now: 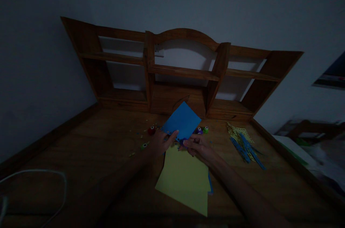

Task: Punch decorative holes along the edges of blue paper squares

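Note:
My left hand (159, 144) grips a blue sheet of paper (183, 120) by its near edge, with the thumb on top. A row of small punched holes runs along that edge. My right hand (201, 148) is closed around a small purple craft punch (183, 142) at the sheet's near corner. The fingers partly hide the punch, and I cannot tell if it is pressed down. Below both hands lie yellow sheets of paper (185, 179), with blue paper (210, 185) peeking out at the right.
Nearby stand a red punch (151, 130), a green punch (143, 146), another purple punch (199, 130) and a light green one (206, 130). Punched blue and yellow strips (245, 147) lie at right. A wooden shelf unit (183, 73) backs the desk; a white cable (40, 171) curves at left.

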Demonstrator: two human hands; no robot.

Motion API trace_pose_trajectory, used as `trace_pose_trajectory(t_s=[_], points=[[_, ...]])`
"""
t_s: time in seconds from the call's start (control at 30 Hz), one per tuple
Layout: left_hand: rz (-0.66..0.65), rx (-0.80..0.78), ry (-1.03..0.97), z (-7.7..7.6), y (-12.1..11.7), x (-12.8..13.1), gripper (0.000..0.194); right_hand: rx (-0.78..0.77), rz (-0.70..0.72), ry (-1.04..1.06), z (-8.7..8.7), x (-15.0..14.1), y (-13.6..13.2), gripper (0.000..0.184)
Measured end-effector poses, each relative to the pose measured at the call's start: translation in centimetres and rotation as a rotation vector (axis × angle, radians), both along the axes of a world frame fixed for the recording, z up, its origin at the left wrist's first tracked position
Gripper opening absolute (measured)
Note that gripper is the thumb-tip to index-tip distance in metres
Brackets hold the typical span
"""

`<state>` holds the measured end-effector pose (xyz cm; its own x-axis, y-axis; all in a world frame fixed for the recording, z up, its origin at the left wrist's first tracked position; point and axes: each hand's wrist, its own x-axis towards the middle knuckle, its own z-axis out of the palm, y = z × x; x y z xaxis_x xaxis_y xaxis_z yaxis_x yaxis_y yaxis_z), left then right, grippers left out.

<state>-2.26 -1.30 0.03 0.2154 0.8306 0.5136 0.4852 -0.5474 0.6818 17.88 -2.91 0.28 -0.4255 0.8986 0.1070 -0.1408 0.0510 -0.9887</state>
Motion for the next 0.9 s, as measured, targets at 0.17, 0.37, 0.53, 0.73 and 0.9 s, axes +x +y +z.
trace_pose_trajectory(t_s=[0.17, 0.37, 0.53, 0.73, 0.9], points=[[-0.103, -0.057, -0.005, -0.2, 0.1, 0.0, 0.036, 0.009, 0.050, 0.007, -0.3, -0.2, 0.2, 0.025], [-0.018, -0.143, -0.153, 0.1, 0.6, -0.2, 0.043, 0.013, 0.138, -0.010, -0.6, 0.1, 0.5, 0.026], [0.020, -0.203, -0.217, 0.2, 1.0, -0.6, 0.045, 0.035, 0.126, -0.018, -0.6, 0.2, 0.4, 0.026], [-0.038, -0.241, -0.224, -0.4, 1.2, -0.6, 0.046, 0.011, 0.106, -0.020, -0.3, 0.2, 0.4, 0.028], [-0.046, -0.192, -0.208, -0.6, 1.0, -0.5, 0.044, 0.004, 0.058, 0.024, -0.3, 0.3, 0.5, 0.027]])
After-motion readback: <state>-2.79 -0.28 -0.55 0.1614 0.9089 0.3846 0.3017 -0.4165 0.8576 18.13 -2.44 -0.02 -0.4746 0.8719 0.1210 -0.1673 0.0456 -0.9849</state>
